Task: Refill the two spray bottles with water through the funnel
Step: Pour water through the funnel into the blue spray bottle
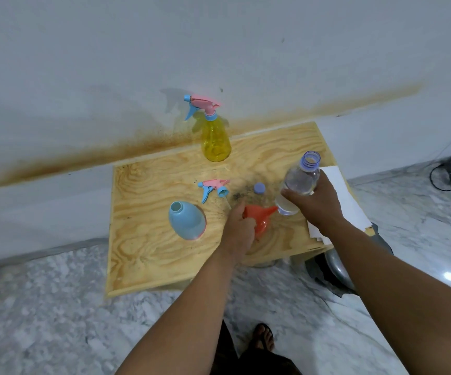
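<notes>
A low wooden table (151, 255) stands against the wall. On its left side sits an uncapped blue spray bottle (187, 220), mouth open. Its pink and blue sprayer head (213, 188) lies on the wood behind it. A yellow spray bottle (215, 139) with its sprayer screwed on stands at the back. My left hand (239, 230) grips the orange funnel (262, 219), which lies on its side with the spout pointing right. My right hand (316, 204) holds a clear uncapped water bottle (300, 182) tilted on the table. The bottle's purple cap (259, 188) lies beside it.
White paper (348, 201) lies on the table's right edge under my right arm. The floor is grey marble. A metal object on dark plastic (335, 269) sits by the table's right front corner. A black cable (446, 177) lies at far right. My sandalled foot (264, 336) is below.
</notes>
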